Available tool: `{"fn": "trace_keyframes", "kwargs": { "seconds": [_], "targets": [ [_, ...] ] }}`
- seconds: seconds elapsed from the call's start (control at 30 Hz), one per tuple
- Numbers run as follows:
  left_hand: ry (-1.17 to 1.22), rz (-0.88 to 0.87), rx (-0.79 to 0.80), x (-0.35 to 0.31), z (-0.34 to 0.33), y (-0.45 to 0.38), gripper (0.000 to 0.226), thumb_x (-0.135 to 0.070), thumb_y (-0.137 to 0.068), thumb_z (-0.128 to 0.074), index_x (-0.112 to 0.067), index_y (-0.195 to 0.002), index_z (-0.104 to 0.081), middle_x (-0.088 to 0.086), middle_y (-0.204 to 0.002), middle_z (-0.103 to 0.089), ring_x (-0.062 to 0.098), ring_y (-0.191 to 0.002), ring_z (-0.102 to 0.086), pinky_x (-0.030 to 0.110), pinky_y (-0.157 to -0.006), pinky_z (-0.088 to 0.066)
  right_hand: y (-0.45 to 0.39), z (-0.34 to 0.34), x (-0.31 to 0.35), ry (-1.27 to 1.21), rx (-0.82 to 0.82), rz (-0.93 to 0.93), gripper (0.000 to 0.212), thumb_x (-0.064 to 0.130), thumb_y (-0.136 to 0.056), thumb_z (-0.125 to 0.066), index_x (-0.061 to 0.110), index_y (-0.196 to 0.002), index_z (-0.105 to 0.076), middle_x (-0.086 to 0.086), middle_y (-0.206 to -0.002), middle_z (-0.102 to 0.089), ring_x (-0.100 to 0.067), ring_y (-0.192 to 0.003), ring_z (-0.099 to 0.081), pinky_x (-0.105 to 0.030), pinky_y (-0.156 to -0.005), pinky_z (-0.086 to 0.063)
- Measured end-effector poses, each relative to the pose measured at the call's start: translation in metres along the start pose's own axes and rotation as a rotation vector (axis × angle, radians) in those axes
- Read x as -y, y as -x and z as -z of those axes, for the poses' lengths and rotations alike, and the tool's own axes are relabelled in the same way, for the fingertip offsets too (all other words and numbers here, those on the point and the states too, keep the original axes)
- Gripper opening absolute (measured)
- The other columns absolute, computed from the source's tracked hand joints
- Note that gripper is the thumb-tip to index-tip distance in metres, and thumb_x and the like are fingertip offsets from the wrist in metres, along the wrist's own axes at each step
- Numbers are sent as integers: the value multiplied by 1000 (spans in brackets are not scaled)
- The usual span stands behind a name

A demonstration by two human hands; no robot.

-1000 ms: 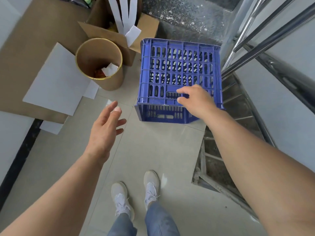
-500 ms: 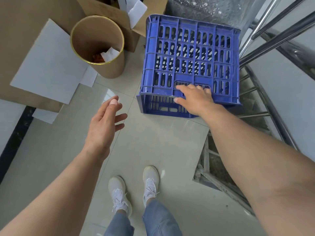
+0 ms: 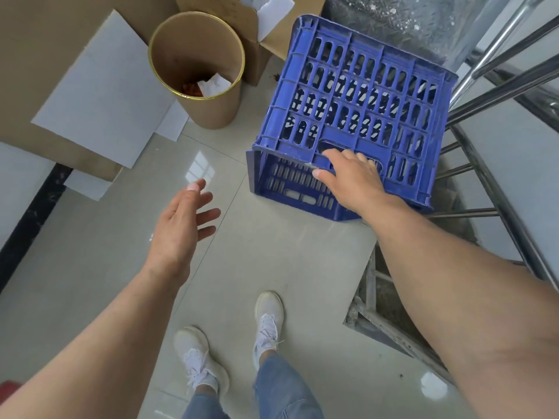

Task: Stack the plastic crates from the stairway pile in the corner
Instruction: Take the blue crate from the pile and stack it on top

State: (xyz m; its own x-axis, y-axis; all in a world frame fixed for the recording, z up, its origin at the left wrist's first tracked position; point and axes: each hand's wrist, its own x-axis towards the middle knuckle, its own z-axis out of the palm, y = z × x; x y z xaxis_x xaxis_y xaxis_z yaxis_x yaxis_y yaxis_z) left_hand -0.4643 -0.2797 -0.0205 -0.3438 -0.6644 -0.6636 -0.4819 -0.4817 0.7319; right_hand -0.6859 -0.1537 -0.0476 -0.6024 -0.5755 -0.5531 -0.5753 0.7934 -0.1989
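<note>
The blue plastic crate (image 3: 351, 107) lies tipped on its side on the tiled floor (image 3: 272, 267), at the edge of the landing beside the steel stair railing (image 3: 502, 86), its slotted wall facing up and its open mouth turned toward the person. The right hand (image 3: 351, 176) grips that upper wall at the handle slot, fingers curled into the opening (the fingertips are hidden inside, so how deep they reach is hard to say). The left hand (image 3: 181, 225) hovers over the floor to the crate's left, apart from it, fingers spread and relaxed, holding nothing. Just left of the crate stands a round cardboard bin (image 3: 199, 95) with paper scraps inside, and behind it an open cardboard box (image 3: 242, 13). White sheets (image 3: 106, 92) lie on flattened cardboard nearby. Two white shoes (image 3: 266, 322) show below.
</note>
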Motion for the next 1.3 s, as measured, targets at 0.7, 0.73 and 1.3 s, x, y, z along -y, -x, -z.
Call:
{"fn": "trace_keyframes", "kwargs": {
  "seconds": [0.7,0.73,1.3],
  "targets": [
    [78,-11,-111,117,253,87,39,-44,-98,-31,-31,-130,-50,-2,-126,-57,19,-108,-61,42,-94,-49,149,-118,207,-44,-28,1,58,48,-100,-26,19,-150,-23,-14,-150,-37,-36,-136,-35,-46,-106,-31],
    [94,-6,-122,124,265,93,38,-44,-98,-31,-31,-129,-50,-1,-126,-58,20,-108,-61,42,-94,-49,157,-124,218,-40,-25,9,57,48,-101,-25,19,-150,-23,-14,-150,-37,-37,-135,-35,-46,-105,-32],
    [359,137,-473,311,382,225,39,-38,-99,-33,-23,-130,-51,2,-123,-59,19,-104,-60,30,-74,-46,298,-256,335,42,15,311,44,39,-102,-30,8,-130,-41,-16,-132,-51,-37,-117,-47,-43,-87,-38]
  ]
}}
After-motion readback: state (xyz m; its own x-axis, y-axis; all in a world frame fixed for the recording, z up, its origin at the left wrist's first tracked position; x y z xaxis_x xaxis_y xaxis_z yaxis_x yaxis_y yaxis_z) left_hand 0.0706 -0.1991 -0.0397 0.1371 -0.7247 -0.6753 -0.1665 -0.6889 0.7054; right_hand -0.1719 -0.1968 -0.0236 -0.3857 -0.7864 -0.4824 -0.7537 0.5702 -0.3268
